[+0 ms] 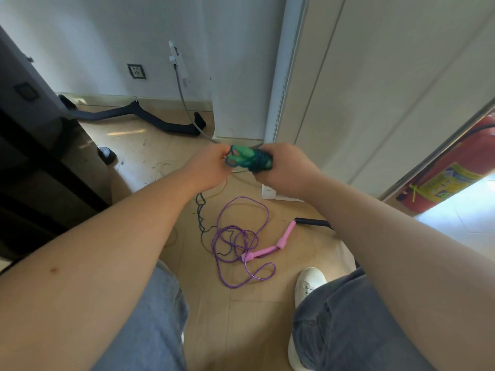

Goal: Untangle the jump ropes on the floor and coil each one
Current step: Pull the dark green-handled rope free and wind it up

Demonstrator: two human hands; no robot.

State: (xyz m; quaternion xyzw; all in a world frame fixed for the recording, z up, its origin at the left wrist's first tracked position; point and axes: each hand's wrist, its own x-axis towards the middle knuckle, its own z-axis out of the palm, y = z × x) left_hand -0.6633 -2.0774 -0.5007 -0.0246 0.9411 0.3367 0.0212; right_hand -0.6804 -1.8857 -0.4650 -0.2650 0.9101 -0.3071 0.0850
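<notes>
Gripping green jump rope [250, 159] crosswise: handles [237, 156] at left hand [211, 164] fingers, wound cord [262, 162] inside right hand [285, 167] fingers, loose tail [199, 210] hanging below.

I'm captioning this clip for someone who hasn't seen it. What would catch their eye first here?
First is the green-handled jump rope with dark green cord, gripped mid-frame between the left hand and the right hand, with the cord partly wound into a bundle. Below it, on the tan floor, the purple jump rope with pink handles sprawls in loose loops, not yet coiled. A red fire extinguisher stands out at the right edge.
</notes>
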